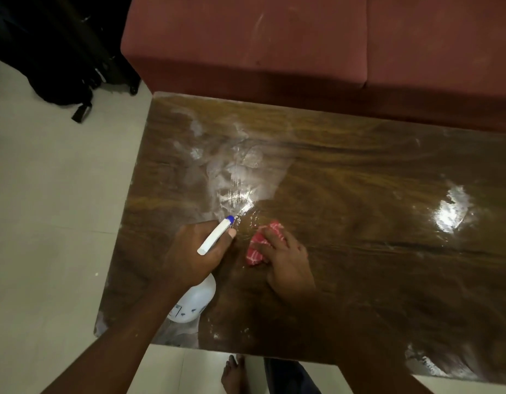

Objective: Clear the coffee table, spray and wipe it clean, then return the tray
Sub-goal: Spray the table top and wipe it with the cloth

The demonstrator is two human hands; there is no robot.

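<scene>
Left hand (195, 251) grips spray bottle (196, 298); cloth (260, 245) apparently under right hand (287, 260).

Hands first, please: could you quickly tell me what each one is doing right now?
Left hand: closed around the white spray bottle, nozzle aimed at the coffee table.
Right hand: pressing the red checked cloth flat on the table.

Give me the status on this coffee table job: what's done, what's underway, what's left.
Done: the coffee table carries no items.
Underway: the left hand aims the spray bottle at the wet patch, while the right hand presses the red cloth on the wood.
Left: wiping the wet streaks dry and returning the tray, which is out of view.
</scene>
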